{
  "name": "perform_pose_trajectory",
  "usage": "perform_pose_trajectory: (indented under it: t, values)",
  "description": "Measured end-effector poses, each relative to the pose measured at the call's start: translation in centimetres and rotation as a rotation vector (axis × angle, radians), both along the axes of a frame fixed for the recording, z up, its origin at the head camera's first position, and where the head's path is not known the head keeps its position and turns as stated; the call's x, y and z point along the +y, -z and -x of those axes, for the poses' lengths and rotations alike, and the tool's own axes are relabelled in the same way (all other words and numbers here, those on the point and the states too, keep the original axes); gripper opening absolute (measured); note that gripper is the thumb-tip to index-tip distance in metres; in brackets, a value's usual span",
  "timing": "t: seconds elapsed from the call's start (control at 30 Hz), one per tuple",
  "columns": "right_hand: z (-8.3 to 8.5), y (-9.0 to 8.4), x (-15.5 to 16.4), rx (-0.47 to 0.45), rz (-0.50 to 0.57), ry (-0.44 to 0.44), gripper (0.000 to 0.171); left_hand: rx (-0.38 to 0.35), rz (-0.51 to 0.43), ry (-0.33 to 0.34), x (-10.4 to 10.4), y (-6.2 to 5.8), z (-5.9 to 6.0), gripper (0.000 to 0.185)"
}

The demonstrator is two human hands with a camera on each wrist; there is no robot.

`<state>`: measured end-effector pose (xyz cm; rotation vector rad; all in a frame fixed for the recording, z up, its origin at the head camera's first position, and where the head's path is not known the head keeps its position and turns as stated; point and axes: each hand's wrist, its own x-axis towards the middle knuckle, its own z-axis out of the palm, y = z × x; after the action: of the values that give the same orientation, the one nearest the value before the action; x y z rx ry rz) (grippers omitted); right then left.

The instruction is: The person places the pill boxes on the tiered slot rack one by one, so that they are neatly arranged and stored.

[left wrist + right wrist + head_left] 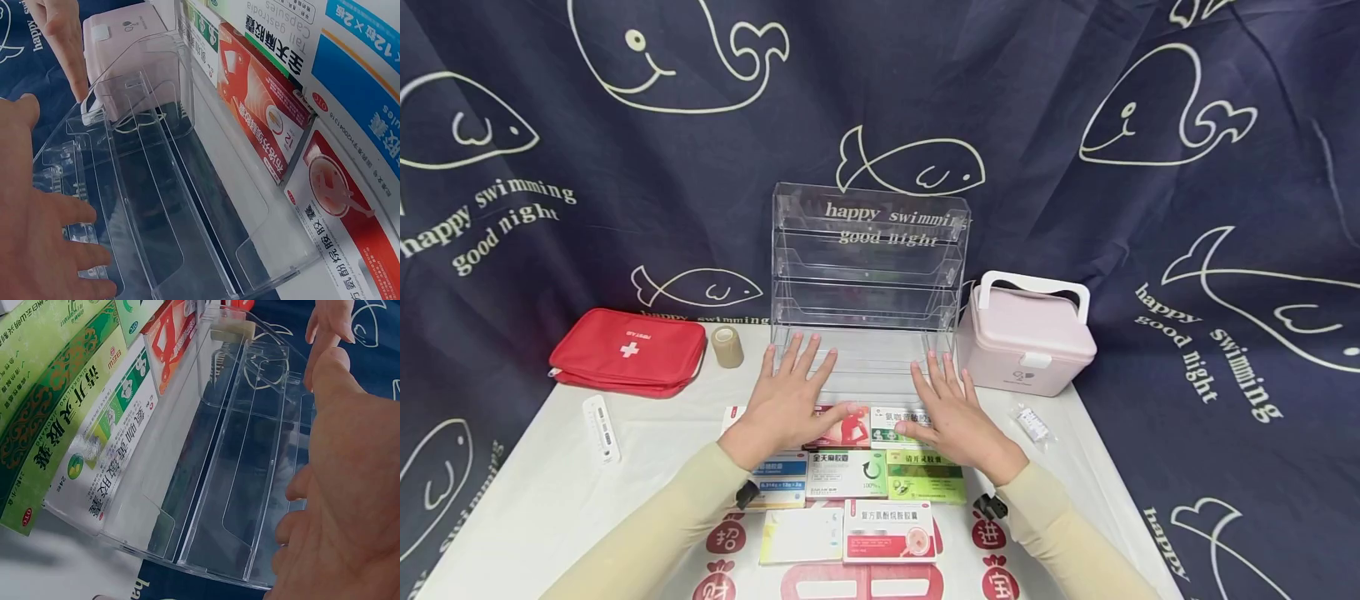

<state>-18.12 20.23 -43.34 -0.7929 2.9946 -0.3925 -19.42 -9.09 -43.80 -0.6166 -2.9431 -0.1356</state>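
Note:
My left hand (786,408) is held flat with its fingers spread, overlapping the back row of medicine boxes in the head view. Beside it, my right hand (958,417) has the same pose, and neither grips anything. Their fingertips point at a clear tiered acrylic rack (867,268). Under and between the hands lie a red box (850,423) and a white-and-green box (887,417). Closer in are a blue-and-white box (784,485), a white capsule box (846,475) and a lime green box (925,477). At the front lie a pale yellow-edged box (802,535) and a red-and-white box (889,533).
On the left are a red first aid pouch (628,350), a tan bandage roll (727,347) and a white packaged thermometer-like stick (600,428). To the right stand a pink medicine case (1030,342) with a white handle and a small clear packet (1032,423). A dark curtain (1037,225) hangs behind.

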Motion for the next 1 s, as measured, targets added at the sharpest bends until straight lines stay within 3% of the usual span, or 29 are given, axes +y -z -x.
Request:
perform_pose_trajectory:
  t: [0.2, 0.43, 0.7, 0.83, 1.0]
  values:
    - [-0.1, 0.2, 0.2, -0.005, 0.005, 0.002, 0.094, 0.04, -0.062, 0.006, -0.6, -0.1, 0.5, 0.086]
    - [0.0, 0.4, 0.7, 0.019, 0.108, -0.001, 0.083, 0.171, -0.326, 0.005, -1.6, 0.0, 1.5, 0.067]
    - [0.0, 1.2, 2.0, -0.062, 0.374, 0.076, 0.068, 0.325, -0.615, -0.133, -4.1, 0.6, 3.7, 0.054]
    - [0.1, 1.8, 2.9, -0.126, 0.555, 0.155, 0.056, 0.318, -0.729, -0.209, -5.5, 0.7, 4.6, 0.049]
    - [0.4, 2.8, 4.6, -0.221, 0.734, 0.307, 0.048, 0.221, -0.812, -0.283, -6.3, 0.6, 5.3, 0.045]
